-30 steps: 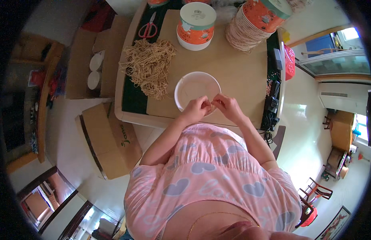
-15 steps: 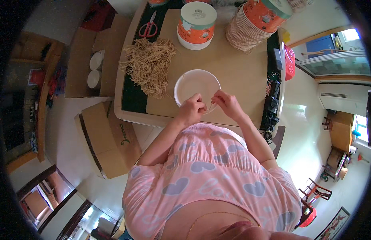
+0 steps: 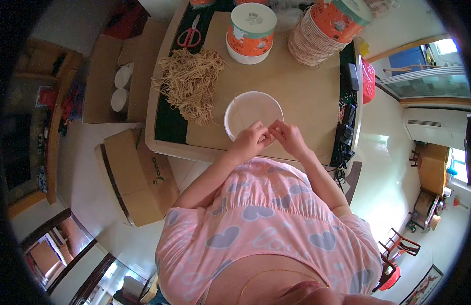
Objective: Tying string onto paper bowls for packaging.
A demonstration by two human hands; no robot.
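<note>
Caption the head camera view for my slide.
Left hand and right hand meet over the near side of a white bowl, a heap of tan strands to the left.

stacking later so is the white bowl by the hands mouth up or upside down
Mouth up: from above, the white bowl shows its inside.

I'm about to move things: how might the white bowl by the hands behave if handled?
The white bowl probably feels light, since its rim looks thin. Squeezed, that open rim might flex; tipped over, its round side could roll.
</note>
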